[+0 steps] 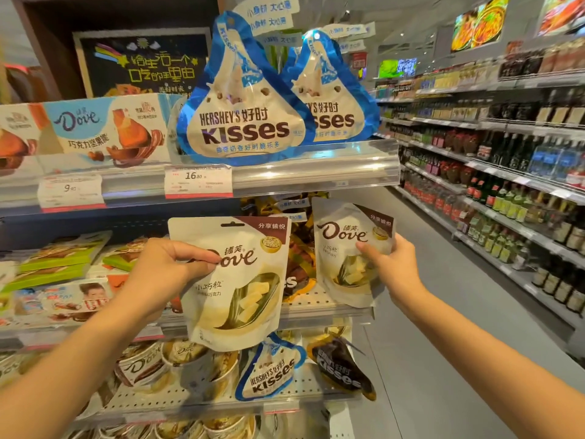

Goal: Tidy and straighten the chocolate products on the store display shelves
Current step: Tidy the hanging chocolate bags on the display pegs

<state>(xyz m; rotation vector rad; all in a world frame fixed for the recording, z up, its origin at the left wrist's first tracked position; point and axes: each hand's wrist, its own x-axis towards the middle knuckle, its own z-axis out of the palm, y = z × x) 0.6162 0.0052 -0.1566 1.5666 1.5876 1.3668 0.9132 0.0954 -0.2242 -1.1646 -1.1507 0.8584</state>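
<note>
Left hand (pixel 164 267) pinches one white Dove pouch (pixel 234 286) — right hand (pixel 391 264) grips a second Dove pouch (pixel 348 248) — both before the middle shelf (pixel 316 307).

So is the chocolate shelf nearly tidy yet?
Partly. The two blue Kisses bags on the top shelf already stand upright, facing out. In hand now: the left hand pinches one white Dove pouch and the right hand grips another Dove pouch, neither set down yet. Left to do: the dark Kisses bag on the lower shelf lies tilted.
</note>
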